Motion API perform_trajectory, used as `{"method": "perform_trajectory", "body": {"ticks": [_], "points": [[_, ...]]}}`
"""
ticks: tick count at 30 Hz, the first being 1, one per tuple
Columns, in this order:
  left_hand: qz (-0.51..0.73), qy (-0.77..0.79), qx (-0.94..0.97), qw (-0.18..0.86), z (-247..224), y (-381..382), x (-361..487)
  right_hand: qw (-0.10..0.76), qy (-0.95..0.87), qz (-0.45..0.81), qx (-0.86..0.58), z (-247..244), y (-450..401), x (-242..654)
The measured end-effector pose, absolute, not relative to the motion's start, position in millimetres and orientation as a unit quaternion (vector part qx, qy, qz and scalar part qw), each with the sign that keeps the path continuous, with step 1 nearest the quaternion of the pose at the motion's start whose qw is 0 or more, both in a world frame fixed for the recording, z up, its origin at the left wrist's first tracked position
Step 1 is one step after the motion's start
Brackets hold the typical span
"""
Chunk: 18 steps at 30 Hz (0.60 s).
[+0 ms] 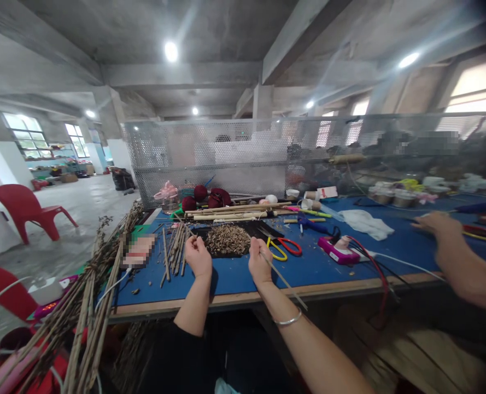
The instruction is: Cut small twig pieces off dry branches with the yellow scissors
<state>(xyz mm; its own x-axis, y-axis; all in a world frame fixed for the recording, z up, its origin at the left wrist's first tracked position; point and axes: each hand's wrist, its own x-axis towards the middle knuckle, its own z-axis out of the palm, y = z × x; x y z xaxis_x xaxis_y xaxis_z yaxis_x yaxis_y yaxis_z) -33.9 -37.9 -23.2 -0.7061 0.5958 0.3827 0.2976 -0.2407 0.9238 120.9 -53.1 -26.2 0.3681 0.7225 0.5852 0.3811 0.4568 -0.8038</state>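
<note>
My left hand is closed with its fingers pinched, and a thin dry stalk runs up and left from them. My right hand is closed round another thin dry stalk, which slants down past my wrist. Between and beyond both hands, a pile of short cut stalk pieces lies on a dark mat. Scissors with one yellow and one red handle loop lie just right of my right hand. Several longer stalk lengths are spread left of my left hand.
Long dry stalks lean over the table's left edge near a blurred phone-like object. To the right are a blue glue gun, a purple power strip with cables and a co-worker's hand. A mesh divider stands behind.
</note>
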Motion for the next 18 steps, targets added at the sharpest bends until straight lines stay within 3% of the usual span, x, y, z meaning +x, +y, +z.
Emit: {"method": "perform_trajectory", "body": {"ticks": [7,14,16,18], "points": [[0.649,0.668,0.362,0.037,-10,-31,-82,0.647,-0.563,0.145,-0.494,-24,-56,118],[0.623,0.622,0.46,-0.119,-1,-54,-64,0.63,-0.589,0.133,-0.488,-22,-60,116],[0.617,0.582,0.525,-0.076,-2,-60,-50,0.617,-0.608,0.112,-0.487,-22,-63,114],[0.607,0.559,0.562,0.047,-5,-67,-34,0.595,-0.636,0.085,-0.483,-22,-66,112]]}}
